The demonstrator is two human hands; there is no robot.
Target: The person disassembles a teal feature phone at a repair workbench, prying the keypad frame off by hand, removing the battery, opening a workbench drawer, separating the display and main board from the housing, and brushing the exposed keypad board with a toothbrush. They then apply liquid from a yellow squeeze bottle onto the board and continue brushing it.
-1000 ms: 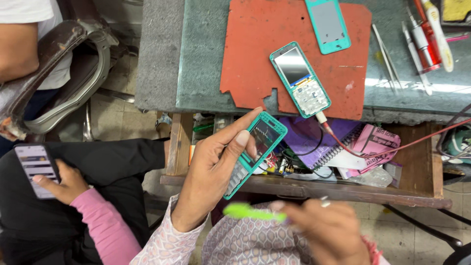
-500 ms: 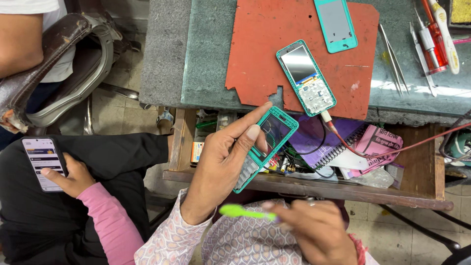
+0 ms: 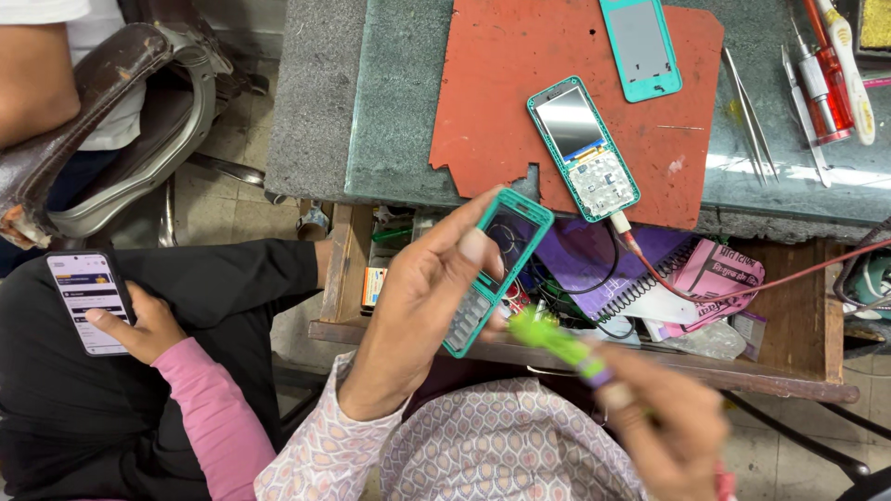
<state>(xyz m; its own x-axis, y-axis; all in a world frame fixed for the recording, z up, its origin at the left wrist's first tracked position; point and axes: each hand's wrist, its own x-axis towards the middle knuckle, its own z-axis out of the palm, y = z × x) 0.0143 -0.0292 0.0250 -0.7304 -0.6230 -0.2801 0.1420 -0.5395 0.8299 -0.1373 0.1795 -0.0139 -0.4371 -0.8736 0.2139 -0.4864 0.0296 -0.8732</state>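
My left hand point(image 3: 418, 311) holds a teal phone front frame with a keypad point(image 3: 497, 269) tilted over the open drawer, its screen window empty. My right hand point(image 3: 664, 431) grips a green-handled tool point(image 3: 557, 341) whose tip points up-left and nearly touches the frame's lower edge; hand and tool are blurred. On the red mat point(image 3: 506, 88) lies an opened teal phone point(image 3: 583, 148) with screen and bare keypad board, a red cable plugged into its near end. A teal back cover point(image 3: 640, 46) rests at the mat's far edge.
Tweezers point(image 3: 747, 116) and screwdrivers point(image 3: 826, 79) lie on the bench at right. The open wooden drawer point(image 3: 742, 357) holds a purple notebook, wires and pink paper. At left another person's hand holds a smartphone point(image 3: 88, 301). A worn chair point(image 3: 139, 130) stands at far left.
My right hand has swung the green tool up and leftward to the frame's lower edge. My left hand lifted the frame slightly. The view shifted a little.
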